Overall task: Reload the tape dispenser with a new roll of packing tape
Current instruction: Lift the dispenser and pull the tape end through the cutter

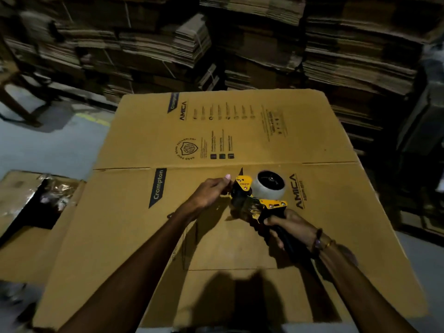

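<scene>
Nearest the person, two bare forearms reach out over a large flattened carton printed "Crompton" and "AMICA". The right hand, with bracelets at the wrist, has its fingers curled round the black handle of the yellow-and-black tape dispenser, holding it just above the carton's surface. The left hand is at the dispenser's front end, its fingers bunched and pinching there; what exactly lies between the fingertips cannot be made out. A roll of clear packing tape sits mounted on the dispenser's hub, on the side away from the person.

To the left, on the grey floor, lies another piece of cardboard with crumpled clear plastic on it.

Farther back, tall stacks of flattened cartons fill the whole rear of the room.
</scene>
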### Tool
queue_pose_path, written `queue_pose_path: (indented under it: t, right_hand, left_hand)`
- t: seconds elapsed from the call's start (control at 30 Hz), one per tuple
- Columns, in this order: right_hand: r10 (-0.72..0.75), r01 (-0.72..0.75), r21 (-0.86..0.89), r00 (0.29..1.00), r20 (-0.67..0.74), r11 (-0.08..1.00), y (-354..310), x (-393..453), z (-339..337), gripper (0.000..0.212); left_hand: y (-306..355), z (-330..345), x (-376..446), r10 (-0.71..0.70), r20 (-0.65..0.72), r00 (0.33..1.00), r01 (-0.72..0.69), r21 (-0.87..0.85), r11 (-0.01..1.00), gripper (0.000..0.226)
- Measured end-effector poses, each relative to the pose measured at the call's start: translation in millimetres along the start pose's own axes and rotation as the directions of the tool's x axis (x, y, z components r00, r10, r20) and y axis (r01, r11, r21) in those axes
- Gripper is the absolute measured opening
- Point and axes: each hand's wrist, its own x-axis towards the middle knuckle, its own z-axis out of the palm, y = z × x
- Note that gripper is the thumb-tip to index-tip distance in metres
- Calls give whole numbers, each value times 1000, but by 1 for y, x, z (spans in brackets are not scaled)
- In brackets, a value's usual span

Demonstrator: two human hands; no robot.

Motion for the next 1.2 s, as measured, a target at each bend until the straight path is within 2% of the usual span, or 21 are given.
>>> queue_pose_path:
  t: [0.17, 0.23, 0.33, 0.43, 0.57, 0.63, 0.8, 0.93, 1.07, 1.2]
  right_hand:
    - [-26, 25, -71, 1000, -12, 997, -8, 30, -18, 11]
    - [-28, 27, -86, 1000, -13, 996, -10, 36, -23, 7]
    - [-46, 44, -144, 999, -11, 989, -11, 43, -28, 6]
    - [-59, 59, -176, 998, 6, 983, -9, 48, -31, 4]
    - [-64, 63, -140, 998, -2, 988, -5, 52, -34, 20]
    - [-66, 64, -127, 998, -4, 990, -3, 56, -36, 29]
    - [-65, 59, -142, 997, -36, 988, 4, 60, -36, 41]
    - [-115, 88, -260, 989, -90, 962, 7, 61, -34, 60]
    - [-144, 94, -283, 976, -162, 954, 11, 56, -28, 40]
    - [-205, 97, -408, 951, -232, 908, 16, 53, -29, 50]
  left_hand:
    - [-16, 8, 5, 7, -28, 1000, -11, -127, 992, 32]
    - [-30, 10, 7, 33, -46, 998, -36, -69, 997, 33]
    - [-42, 13, 9, 30, -1, 1000, -30, 4, 1000, 43]
    - [-46, 20, 10, 22, 32, 999, -26, 101, 995, 41]
    - [-52, 30, 14, 82, -83, 993, -55, 285, 957, 22]
    - [-54, 32, 16, 106, -108, 989, -75, 260, 963, 13]
    - [-56, 30, 14, 123, -151, 981, -80, 264, 961, 23]
    - [-58, 27, 15, 113, -191, 975, -48, 316, 948, 30]
    - [-57, 28, 15, 110, -199, 974, -31, 364, 931, 29]
    - [-56, 29, 17, 119, -216, 969, -13, 435, 901, 25]
